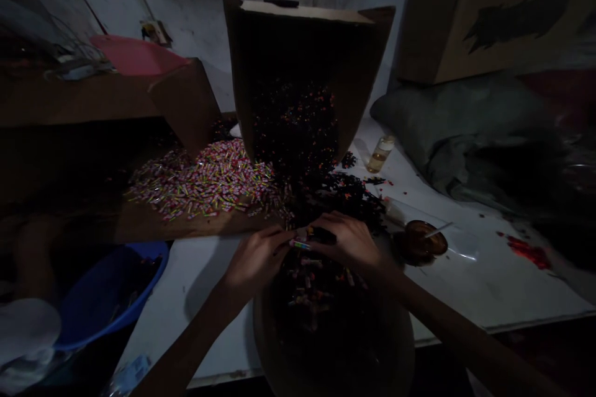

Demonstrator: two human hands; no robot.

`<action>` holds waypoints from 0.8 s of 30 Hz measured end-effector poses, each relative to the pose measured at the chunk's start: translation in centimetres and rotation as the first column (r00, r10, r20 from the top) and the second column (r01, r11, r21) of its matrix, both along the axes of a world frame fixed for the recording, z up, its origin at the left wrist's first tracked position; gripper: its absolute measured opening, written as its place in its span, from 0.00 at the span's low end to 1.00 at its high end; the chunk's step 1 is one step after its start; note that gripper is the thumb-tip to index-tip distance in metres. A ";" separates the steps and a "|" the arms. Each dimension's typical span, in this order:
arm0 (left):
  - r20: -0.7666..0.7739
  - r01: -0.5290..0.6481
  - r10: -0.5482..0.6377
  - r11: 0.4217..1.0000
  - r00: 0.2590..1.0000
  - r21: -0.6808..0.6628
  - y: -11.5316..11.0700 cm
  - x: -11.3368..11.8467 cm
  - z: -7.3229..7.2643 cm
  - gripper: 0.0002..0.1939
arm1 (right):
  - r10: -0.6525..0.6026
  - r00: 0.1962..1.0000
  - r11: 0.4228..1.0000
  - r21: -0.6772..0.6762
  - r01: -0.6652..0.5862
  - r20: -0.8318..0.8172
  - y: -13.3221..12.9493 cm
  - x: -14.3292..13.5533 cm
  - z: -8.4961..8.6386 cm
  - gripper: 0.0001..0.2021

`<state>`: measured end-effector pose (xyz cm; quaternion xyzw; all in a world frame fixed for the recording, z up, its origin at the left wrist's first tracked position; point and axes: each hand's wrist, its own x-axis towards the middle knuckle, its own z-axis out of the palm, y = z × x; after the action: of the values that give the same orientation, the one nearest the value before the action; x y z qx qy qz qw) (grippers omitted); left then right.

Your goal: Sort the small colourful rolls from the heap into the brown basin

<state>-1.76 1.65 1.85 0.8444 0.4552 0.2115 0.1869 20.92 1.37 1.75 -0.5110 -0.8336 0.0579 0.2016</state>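
My left hand [256, 257] is closed, its thumb and fingertips pinching a small printed tube [302, 245] with pink, white and green bands. Close against it, my right hand [351, 240] is closed too, fingers curled round a small dark piece [322, 236] at the tube's end; its exact kind is too dark to make out. Both hands are above a large round basin [404, 347] in which several similar printed tubes lie loose. Just beyond my fingers, black pieces with orange tips [354, 189] spill from a tipped cardboard box [238, 74].
A heap of printed tubes [209, 177] covers a cardboard sheet at left. To the right stand a small bottle [380, 155] of yellowish liquid and a brown bowl [421, 242] with a stick. A blue basin [116, 316] and another person's arm [35, 254] are at left.
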 end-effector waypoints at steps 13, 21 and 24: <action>-0.052 -0.003 -0.003 0.993 0.999 -0.120 -0.1 0.3 -0.5 0.19 | 0.099 0.990 0.992 0.089 -0.090 -0.103 -0.5 -0.2 -2.9 0.12; 0.340 0.002 0.125 0.937 0.932 -0.349 1.4 -0.2 -3.0 0.17 | -0.031 0.974 0.999 -0.016 0.028 -0.227 -0.6 0.0 -4.3 0.07; 0.466 -0.042 0.302 0.871 0.831 -0.489 1.0 -0.5 -3.8 0.19 | -0.048 0.972 0.995 -0.097 0.026 -0.231 -0.6 0.8 -4.7 0.08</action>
<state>-2.24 2.68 -1.98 0.6384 0.4991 0.3384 0.4783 21.70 0.81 -2.91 -0.5248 -0.7909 0.1527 0.2751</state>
